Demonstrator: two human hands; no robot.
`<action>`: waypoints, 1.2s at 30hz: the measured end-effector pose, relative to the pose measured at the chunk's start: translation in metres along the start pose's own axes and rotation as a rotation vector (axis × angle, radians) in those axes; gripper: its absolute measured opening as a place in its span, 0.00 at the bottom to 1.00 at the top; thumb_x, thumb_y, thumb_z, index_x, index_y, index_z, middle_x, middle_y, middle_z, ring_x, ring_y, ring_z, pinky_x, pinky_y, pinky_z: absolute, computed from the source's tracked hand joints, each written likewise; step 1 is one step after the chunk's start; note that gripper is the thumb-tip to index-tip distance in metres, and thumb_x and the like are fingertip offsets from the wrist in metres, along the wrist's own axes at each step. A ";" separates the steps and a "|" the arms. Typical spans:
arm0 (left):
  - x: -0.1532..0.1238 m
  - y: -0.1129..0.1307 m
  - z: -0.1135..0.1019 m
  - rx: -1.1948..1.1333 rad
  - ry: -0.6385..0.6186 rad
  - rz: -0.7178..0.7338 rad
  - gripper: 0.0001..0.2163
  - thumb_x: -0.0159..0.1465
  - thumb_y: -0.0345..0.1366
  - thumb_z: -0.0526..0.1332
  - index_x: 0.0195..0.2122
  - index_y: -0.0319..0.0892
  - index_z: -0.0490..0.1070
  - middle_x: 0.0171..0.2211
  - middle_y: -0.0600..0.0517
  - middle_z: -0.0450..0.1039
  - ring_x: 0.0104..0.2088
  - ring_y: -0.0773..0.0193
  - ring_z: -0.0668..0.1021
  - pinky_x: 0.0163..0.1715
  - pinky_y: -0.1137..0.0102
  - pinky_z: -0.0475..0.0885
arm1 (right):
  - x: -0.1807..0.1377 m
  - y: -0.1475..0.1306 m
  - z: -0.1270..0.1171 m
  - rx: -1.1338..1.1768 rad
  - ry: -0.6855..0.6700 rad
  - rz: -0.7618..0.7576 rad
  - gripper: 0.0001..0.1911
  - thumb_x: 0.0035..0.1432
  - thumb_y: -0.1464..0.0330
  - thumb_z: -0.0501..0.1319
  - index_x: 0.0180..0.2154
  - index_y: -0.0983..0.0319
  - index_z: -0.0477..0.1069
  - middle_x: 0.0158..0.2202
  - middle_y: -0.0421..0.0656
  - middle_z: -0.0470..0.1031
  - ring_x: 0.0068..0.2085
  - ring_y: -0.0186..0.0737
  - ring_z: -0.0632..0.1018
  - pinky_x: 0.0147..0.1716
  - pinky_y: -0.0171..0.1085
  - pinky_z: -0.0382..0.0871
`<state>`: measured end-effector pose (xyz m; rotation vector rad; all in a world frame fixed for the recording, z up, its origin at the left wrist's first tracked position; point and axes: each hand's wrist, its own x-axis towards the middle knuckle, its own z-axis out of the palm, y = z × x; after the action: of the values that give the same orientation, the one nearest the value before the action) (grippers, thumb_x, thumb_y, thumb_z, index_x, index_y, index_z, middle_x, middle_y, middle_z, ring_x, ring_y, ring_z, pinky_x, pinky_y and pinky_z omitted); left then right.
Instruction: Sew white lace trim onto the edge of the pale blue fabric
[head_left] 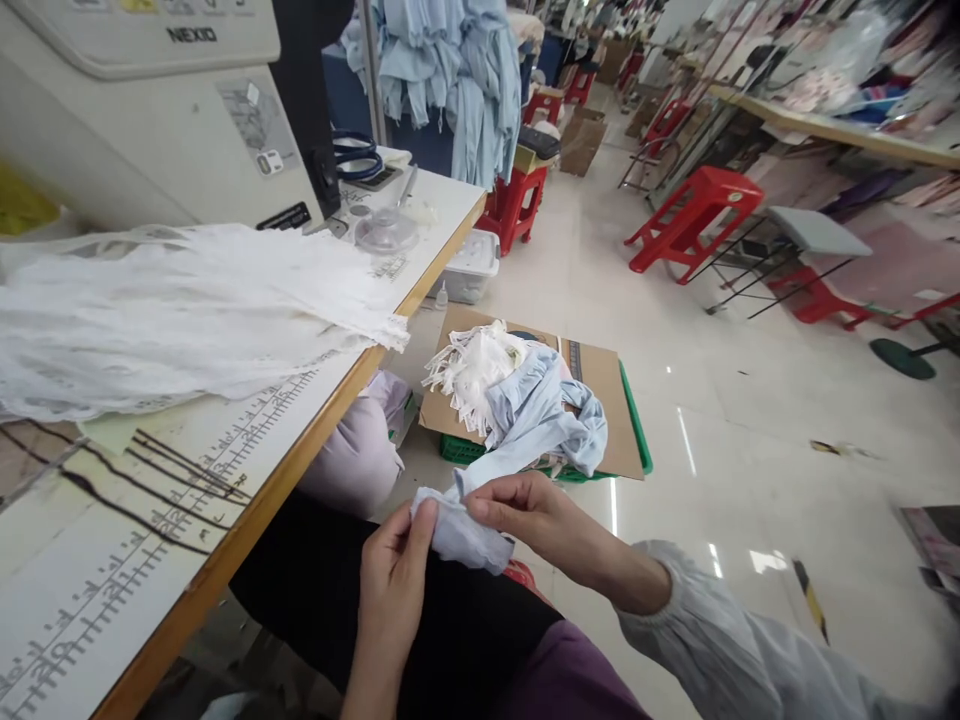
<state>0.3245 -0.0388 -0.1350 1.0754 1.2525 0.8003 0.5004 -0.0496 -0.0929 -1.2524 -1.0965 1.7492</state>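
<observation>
machine [150,140]: a pale housing marked "nexio" stands at the far left of our view.
white fabric [172,310]: we see it spread in a long, lace-edged heap before the machine, its tip poking over the wooden edge.
tabletop [97,590]: a printed ruler runs along its surface, dark lines beside it.
lilac bundle [356,450]: plump and smooth, it sits below the tabletop's edge.
left hand [401,565]: its grip is narrow, thumb and fingers pinching one end of the pale cloth.
pale cloth [469,540]: we find the crumpled bluish piece held between both hands, above black fabric [472,630] over the lap.
white strips [476,370]: a fringed pile rests beside the light-blue fabric.
right hand [536,515]: its grip is narrow too, thumb and forefinger on the pale cloth's upper edge.
light-blue fabric [551,400]: heaped on cardboard [607,420] over a green crate [636,420], with a length reaching down toward the hands.
red stool [697,215]: we spot it on the glossy floor [720,390], near a gray-topped stool [817,230] at right.
</observation>
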 end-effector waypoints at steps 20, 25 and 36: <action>-0.005 0.046 0.015 0.227 0.182 -0.031 0.20 0.57 0.52 0.61 0.19 0.41 0.63 0.19 0.58 0.57 0.24 0.70 0.61 0.22 0.77 0.59 | -0.006 -0.013 -0.014 0.111 -0.061 0.052 0.19 0.53 0.60 0.69 0.44 0.66 0.77 0.31 0.42 0.77 0.30 0.31 0.74 0.33 0.32 0.67; -0.004 0.047 0.016 0.230 0.188 -0.037 0.21 0.56 0.52 0.61 0.19 0.40 0.63 0.18 0.57 0.57 0.24 0.70 0.61 0.22 0.77 0.59 | -0.005 -0.010 -0.015 0.170 -0.060 0.066 0.20 0.49 0.60 0.71 0.42 0.65 0.77 0.31 0.40 0.77 0.30 0.30 0.75 0.33 0.31 0.69; -0.005 0.047 0.017 0.209 0.181 -0.033 0.19 0.56 0.52 0.62 0.19 0.40 0.65 0.19 0.57 0.59 0.24 0.70 0.62 0.22 0.76 0.60 | -0.002 -0.004 -0.014 0.243 -0.086 0.100 0.24 0.45 0.58 0.73 0.40 0.65 0.75 0.31 0.40 0.77 0.29 0.30 0.75 0.33 0.32 0.69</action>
<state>0.3438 -0.0314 -0.0894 1.1658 1.5298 0.7668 0.5145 -0.0468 -0.0904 -1.1067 -0.8497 1.9613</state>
